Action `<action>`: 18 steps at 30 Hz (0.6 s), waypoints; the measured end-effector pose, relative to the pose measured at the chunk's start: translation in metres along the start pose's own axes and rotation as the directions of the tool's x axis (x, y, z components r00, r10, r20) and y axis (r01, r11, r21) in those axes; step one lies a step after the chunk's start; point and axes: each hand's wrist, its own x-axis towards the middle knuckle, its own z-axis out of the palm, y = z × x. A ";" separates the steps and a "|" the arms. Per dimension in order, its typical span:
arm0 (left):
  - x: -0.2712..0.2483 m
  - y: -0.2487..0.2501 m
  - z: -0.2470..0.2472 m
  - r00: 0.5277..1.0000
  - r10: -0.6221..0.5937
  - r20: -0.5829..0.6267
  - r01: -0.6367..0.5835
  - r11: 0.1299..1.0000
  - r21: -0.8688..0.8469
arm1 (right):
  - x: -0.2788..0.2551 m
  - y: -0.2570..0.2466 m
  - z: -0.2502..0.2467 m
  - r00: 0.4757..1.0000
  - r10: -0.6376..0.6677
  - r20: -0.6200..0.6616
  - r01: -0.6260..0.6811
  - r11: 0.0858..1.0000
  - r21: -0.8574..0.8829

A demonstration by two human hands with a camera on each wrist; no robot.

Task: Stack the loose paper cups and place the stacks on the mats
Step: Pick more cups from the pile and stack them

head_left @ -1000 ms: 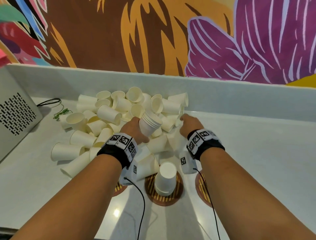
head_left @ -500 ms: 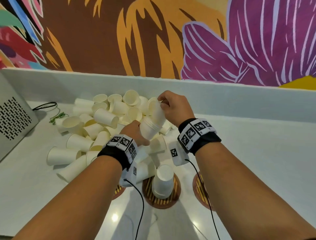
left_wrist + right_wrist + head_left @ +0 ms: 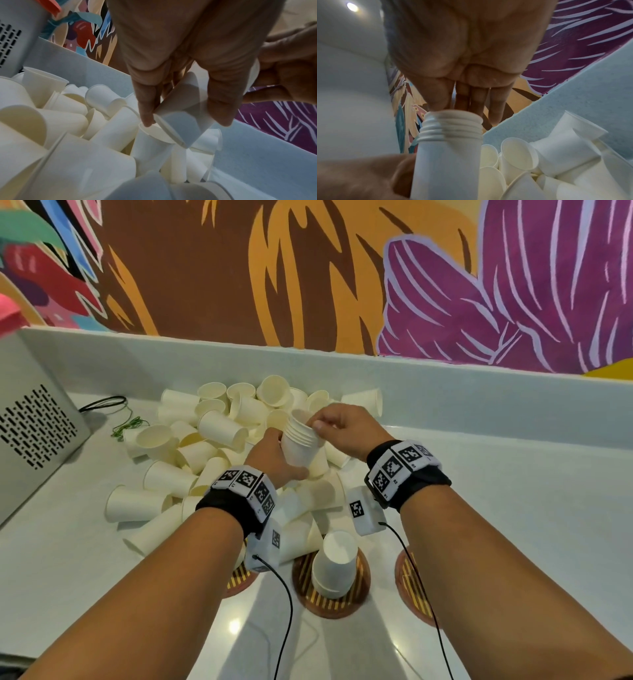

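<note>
Two hands: both raised over the pile of loose cups, meeting at one nested stack
Left hand: fingers and thumb curled round the lower body of the held stack, which tilts slightly with its open end up; in the left wrist view the fingertips pinch the stack near its base
Right hand: comes in from the right at the rims of the held stack; thumb lies against the outside of the top rims, the other fingers reach over the mouth; in the right wrist view the fingers hang nearly straight, their tips at the top rim, and whether they pinch that rim or only touch it cannot be told
Held stack: several cups nested, at least five rims showing as rings in the right wrist view
Loose cups: many cream paper cups lying on their sides and jumbled on the white counter, against its raised back edge, under and behind the hands
Middle mat: round, brown rim with yellow and dark stripes, carrying an upside-down stack of cups
Left mat: mostly hidden by the left wrist
Right mat: partly hidden by the right forearm
Grey box: perforated side, at the counter's far left
Wall: painted mural behind the counter
</note>
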 end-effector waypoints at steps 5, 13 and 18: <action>0.005 -0.001 -0.007 0.999 -0.018 -0.027 0.018 1.000 0.001 | 0.009 0.009 0.000 0.983 -0.015 -0.183 0.002 0.997 -0.072; 0.011 -0.003 -0.009 0.997 -0.075 0.007 0.074 0.995 0.070 | 0.000 0.045 0.012 0.799 0.485 0.355 -0.231 0.793 -0.564; 0.013 -0.004 -0.008 0.995 -0.096 0.012 0.095 0.992 0.087 | 0.000 0.064 0.028 0.753 0.546 0.367 -0.367 0.811 -0.455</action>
